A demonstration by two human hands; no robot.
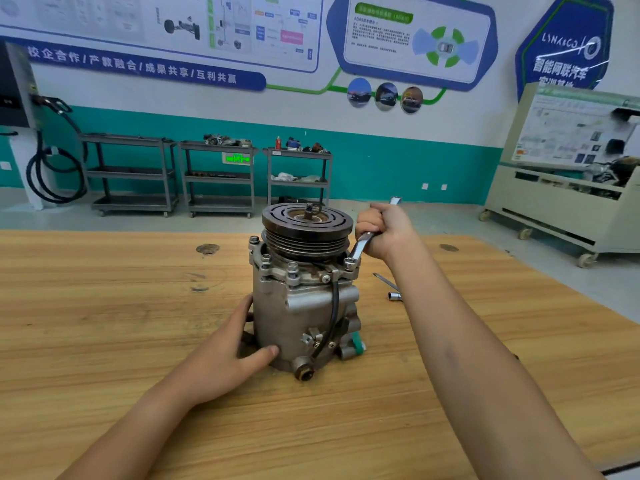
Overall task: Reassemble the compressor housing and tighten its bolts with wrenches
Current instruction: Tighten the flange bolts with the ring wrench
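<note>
The counter (104,323) is pale tan wood with streaky grain and 2 dark round stains. The compressor housing (291,317) is dull silver-grey, its pulley (306,223) dark brown with concentric grooves, its cable (334,301) black. The wrench (362,245) is bright silver. The wall (381,161) carries a teal band under white. The 3 carts (131,171) are grey.

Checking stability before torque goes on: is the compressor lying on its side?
No, the compressor stands upright on the table with its pulley on top; the left hand holds its body.
</note>
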